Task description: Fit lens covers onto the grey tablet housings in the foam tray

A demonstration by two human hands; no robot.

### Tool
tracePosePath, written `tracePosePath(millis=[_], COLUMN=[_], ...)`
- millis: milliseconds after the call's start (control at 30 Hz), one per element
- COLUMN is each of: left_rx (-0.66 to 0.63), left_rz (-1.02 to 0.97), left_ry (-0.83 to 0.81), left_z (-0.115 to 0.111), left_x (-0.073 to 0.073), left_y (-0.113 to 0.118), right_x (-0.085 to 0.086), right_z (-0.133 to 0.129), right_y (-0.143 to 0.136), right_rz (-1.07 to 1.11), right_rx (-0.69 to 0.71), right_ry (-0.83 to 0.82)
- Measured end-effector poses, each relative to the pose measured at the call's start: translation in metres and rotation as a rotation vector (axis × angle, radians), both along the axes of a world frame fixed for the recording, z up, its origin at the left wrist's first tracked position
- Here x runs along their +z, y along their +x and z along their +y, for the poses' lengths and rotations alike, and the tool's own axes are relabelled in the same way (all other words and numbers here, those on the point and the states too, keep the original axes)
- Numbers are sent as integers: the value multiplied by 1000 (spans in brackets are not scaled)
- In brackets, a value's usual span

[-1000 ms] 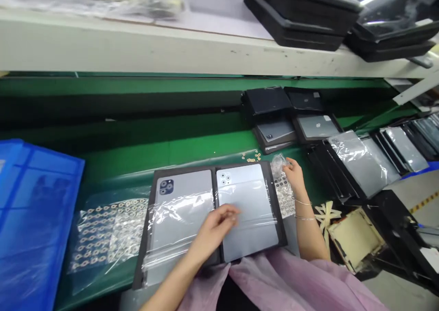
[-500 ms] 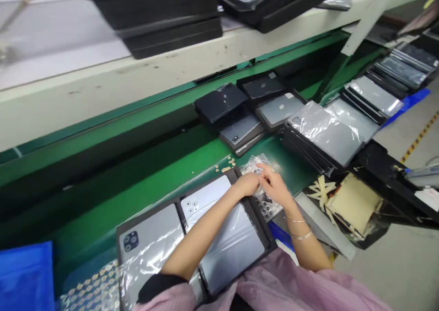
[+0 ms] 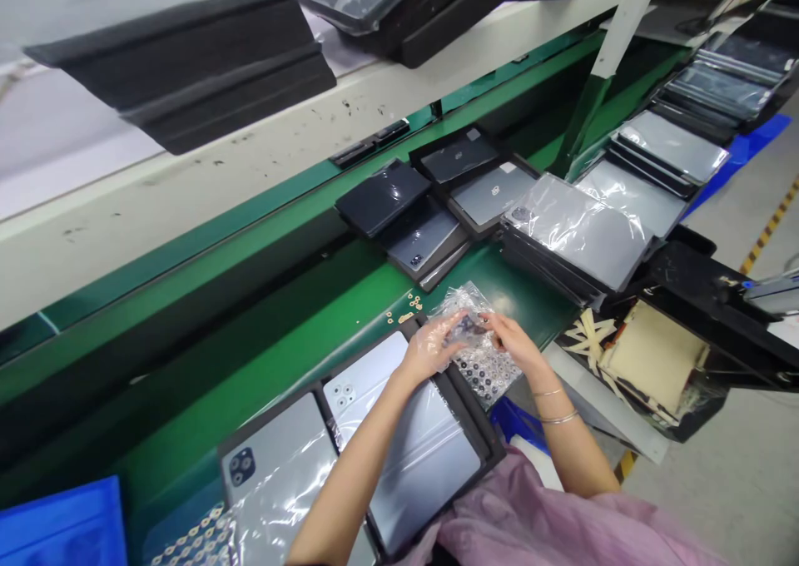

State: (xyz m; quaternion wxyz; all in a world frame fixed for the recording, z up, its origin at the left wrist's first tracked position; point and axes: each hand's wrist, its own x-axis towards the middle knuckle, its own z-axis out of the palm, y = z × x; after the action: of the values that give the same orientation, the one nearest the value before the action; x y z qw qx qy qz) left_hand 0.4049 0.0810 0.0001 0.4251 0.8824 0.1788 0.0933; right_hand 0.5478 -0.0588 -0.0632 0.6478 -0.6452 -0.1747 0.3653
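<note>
My left hand [image 3: 434, 345] is at the upper edge of the tablet tray, with crinkled clear plastic over its fingers. Its thumb and forefinger are around a part of a clear plastic bag [image 3: 468, 297]. My right hand [image 3: 513, 343] pinches at the other side of this plastic, its fingertips partly hidden. Below both hands lie clear sheets of small dark rings [image 3: 490, 379]. Under my left forearm, a pale blue tablet [image 3: 412, 458] with a camera cluster lies in a black tray [image 3: 462, 399], beside a grey tablet [image 3: 280, 458] under shiny film.
Stacked tablets [image 3: 499, 191] stand farther along the green belt [image 3: 312, 325]. Loose gold rings [image 3: 412, 302] lie near the tray. A blue bin [image 3: 68, 524] is at lower left. Above runs a white shelf [image 3: 250, 133] with black trays. A box of cream sheets [image 3: 662, 358] stands at right.
My hands have moved apart from a shared pinch. Clear plastic now covers my left fingers, and more of the dark rings shows. The camera view has shifted slightly.
</note>
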Motion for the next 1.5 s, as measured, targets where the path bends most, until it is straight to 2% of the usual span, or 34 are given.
tracePosePath(millis=[100, 233, 467, 667, 900, 1100, 1333, 1500], left_rx=[70, 113, 20, 2, 34, 38, 9, 1], left_rz=[-13, 44, 195, 216, 145, 100, 194, 298], left_ry=[25, 73, 229, 352, 399, 369, 348, 337], left_z=[-4, -5, -5, -6, -7, -10, -9, -10], left_x=[-5, -11, -15, -18, -12, -8, -14, -10], left_y=[0, -3, -5, -5, -5, -5, -5, -3], right_x=[-4, -3, 2, 1, -17, -35, -52, -65], right_z=[8, 13, 16, 19, 19, 21, 21, 21], right_y=[-13, -24, -32, -34, -32, -38, -46, -49], right_rz=[144, 280, 406, 441, 420, 411, 367, 351], right_rx=[105, 116, 155, 132, 48, -10, -46, -107], right_ry=[72, 144, 212, 227, 148, 59, 20, 4])
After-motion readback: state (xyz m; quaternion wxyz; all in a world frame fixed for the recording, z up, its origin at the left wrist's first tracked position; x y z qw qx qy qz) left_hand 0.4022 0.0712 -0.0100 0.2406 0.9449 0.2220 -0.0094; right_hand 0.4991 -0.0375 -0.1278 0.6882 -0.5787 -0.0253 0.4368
